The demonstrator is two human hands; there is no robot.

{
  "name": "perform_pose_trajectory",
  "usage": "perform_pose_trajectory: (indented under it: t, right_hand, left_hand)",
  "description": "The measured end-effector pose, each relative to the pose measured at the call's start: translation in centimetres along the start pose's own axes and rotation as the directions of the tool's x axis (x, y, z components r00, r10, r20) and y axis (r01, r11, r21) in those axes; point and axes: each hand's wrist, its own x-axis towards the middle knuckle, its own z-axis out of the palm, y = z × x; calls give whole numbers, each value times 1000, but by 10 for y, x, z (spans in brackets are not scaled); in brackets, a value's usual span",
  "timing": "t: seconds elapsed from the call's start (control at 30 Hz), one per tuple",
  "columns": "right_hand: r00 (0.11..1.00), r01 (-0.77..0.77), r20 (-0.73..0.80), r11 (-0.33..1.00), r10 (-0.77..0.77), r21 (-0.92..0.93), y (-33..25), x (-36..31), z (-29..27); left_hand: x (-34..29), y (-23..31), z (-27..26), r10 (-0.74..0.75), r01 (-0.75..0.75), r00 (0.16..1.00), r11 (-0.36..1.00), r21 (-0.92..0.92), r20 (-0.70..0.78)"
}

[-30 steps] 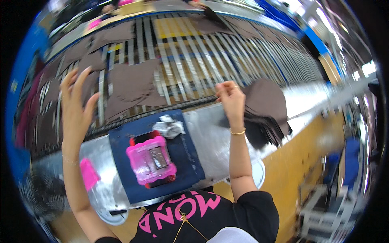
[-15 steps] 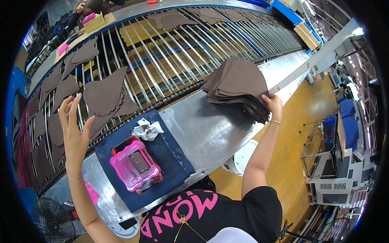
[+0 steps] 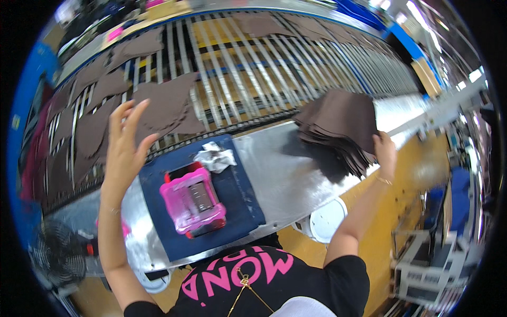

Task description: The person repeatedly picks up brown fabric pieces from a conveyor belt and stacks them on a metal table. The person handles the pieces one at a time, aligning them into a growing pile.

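Observation:
My left hand point(image 3: 125, 140) is raised with its fingers spread, holding nothing. It is nearest to the brown flat cut pieces point(image 3: 171, 100) with scalloped edges that lie on the metal roller rack. Farther right, my right hand point(image 3: 386, 154) has the right edge of a stack of brown cut pieces point(image 3: 338, 119) pinched between thumb and fingers. The stack's layers fan out unevenly over the metal table point(image 3: 274, 174). How much of the stack is off the table I cannot tell.
A dark blue mat point(image 3: 237, 198) bears a pink plastic basket point(image 3: 193, 201) and a crumpled white wad point(image 3: 215, 157). More brown pieces point(image 3: 95, 132) cover the roller rack point(image 3: 227, 79). A black fan point(image 3: 59, 253) stands lower left, a white round-topped stool or bucket point(image 3: 327, 219) below the table edge.
The whole view has shifted, so the table and rack appear farther right. My left hand stays spread by the scalloped pieces, and my right hand keeps hold of the stack's edge.

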Motion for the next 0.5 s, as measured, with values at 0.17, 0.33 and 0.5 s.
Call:
perform_pose_trajectory:
  t: [0.17,0.33,0.5]
  right_hand:
    - [966,173,-237,937,-102,305,-92,-42,-91]
    - [984,152,-176,395,27,906,-200,-91,-91]
    - [939,169,-168,-23,-301,985,-265,-116,-21]
  left_hand:
    - [4,11,7,58,-43,995,984,-175,82]
    - [-5,31,6,-68,99,995,825,-557,77]
    - [-12,14,-49,-312,438,897,521,-733,314]
